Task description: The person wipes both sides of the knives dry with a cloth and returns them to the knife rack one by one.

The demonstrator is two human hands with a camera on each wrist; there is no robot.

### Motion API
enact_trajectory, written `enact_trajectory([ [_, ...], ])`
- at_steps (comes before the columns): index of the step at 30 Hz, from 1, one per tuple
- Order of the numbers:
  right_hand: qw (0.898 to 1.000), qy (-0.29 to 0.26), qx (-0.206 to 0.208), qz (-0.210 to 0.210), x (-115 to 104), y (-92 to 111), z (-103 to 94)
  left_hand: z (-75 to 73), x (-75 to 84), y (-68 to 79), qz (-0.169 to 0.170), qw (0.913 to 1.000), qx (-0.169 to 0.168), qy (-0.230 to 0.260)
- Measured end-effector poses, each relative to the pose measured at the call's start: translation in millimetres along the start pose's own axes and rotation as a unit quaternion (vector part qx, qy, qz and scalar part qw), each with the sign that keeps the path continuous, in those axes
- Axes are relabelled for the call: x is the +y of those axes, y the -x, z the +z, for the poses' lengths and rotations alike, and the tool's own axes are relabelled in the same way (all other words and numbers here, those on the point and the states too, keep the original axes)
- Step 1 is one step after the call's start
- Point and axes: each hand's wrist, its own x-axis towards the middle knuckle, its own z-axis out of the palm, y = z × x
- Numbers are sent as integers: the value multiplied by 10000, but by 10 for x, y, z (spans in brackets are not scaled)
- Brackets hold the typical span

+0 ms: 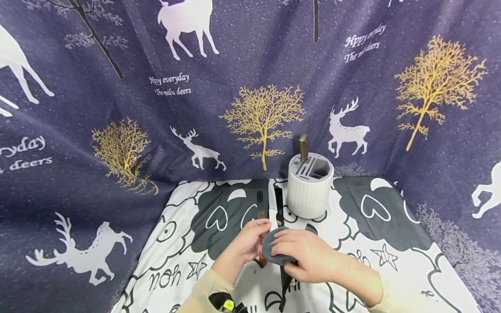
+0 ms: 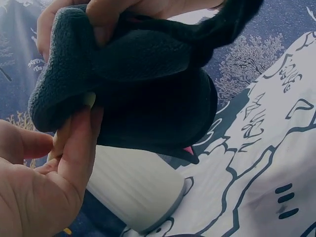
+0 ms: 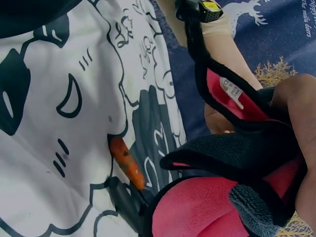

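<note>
Both hands hold a dark grey fleece piece (image 1: 275, 248) with a red lining and black edging, folded between them. In the right wrist view its red inside (image 3: 197, 205) shows, with a white label (image 3: 231, 91). My left hand (image 2: 59, 163) pinches the edge of the fleece, some fingertips tucked under its fold. From above, my right hand (image 1: 309, 254) grips the other side, fingers curled over it. A white knife (image 1: 272, 200) points away beyond the left fingertips, overlapped by them in the head view; its near end is hidden.
Beside the white knife lie a knife with an orange-brown handle (image 3: 127, 162) and a dark blade, and a black-handled one (image 3: 124, 202). Behind stands a white ribbed knife holder (image 1: 309, 195) with one brown-handled knife (image 1: 303, 148) in it. A printed curtain (image 1: 242, 65) hangs at the back.
</note>
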Motion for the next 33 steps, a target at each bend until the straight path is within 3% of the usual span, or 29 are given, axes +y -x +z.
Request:
enact_trajectory([
  [11, 9996, -244, -116, 3, -5, -10, -3, -42, -51, 2, 112, 9999, 38, 71],
  [20, 9999, 45, -120, -18, 20, -56, -18, -11, -42, 15, 5, 9984, 541, 172],
  [33, 9992, 147, -125, 341, 179, -101, 26, -19, -66, 51, -277, 9995, 130, 45],
])
